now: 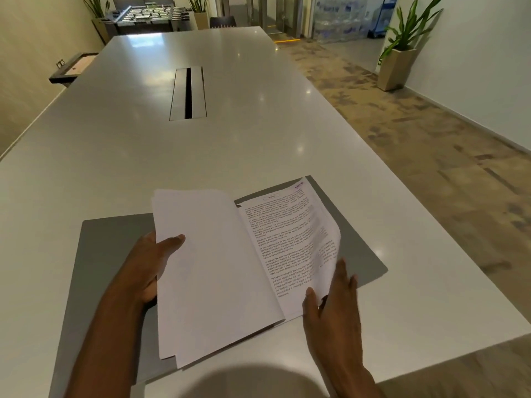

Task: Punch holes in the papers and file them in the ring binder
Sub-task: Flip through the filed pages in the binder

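Papers (218, 268) for filing are spread like an open book over a grey ring binder (109, 254). The binder lies flat, covers open, at the near end of a long white surface (230, 145), as seen from the head camera.

The person's left hand (143, 268) grips the turned-over blank sheets (207, 297) at their left edge. Its thumb is pressed on top and its fingers are curled underneath, holding that side clear of the binder cover.

The right hand (333, 305) pinches the curling right edge of the printed pages (281, 239), with the thumb on the face and the fingers behind, so the pages bow upward.

The two halves of the papers meet along a crease over the middle of the binder. How they are fastened there cannot be told.

Farther along the surface, a cable slot (188, 93) with a dark gap sits at its centre. Past the far end stands a table-football game (146, 15). A potted plant (402, 53) stands against the right-hand wall, on patterned carpet (431, 168).
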A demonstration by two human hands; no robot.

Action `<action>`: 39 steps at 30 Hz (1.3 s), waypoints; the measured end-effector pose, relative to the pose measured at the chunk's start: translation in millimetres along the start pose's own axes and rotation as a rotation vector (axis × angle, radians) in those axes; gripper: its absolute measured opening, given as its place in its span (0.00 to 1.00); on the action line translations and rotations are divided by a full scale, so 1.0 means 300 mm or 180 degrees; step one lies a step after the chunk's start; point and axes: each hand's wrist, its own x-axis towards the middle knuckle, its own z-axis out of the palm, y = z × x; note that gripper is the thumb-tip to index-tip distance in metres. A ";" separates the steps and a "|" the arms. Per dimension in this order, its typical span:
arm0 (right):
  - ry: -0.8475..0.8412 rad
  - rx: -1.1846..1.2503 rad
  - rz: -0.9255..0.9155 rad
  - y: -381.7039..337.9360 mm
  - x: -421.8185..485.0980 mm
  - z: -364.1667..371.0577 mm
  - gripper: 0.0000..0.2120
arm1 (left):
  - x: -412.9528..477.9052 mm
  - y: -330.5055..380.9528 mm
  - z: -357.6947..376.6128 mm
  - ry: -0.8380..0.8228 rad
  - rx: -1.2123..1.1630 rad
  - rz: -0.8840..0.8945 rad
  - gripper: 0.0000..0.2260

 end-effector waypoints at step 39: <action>-0.2003 0.1539 -0.0566 -0.348 0.325 -0.044 0.22 | -0.094 0.214 0.157 -0.0432 -0.0347 -0.0003 0.23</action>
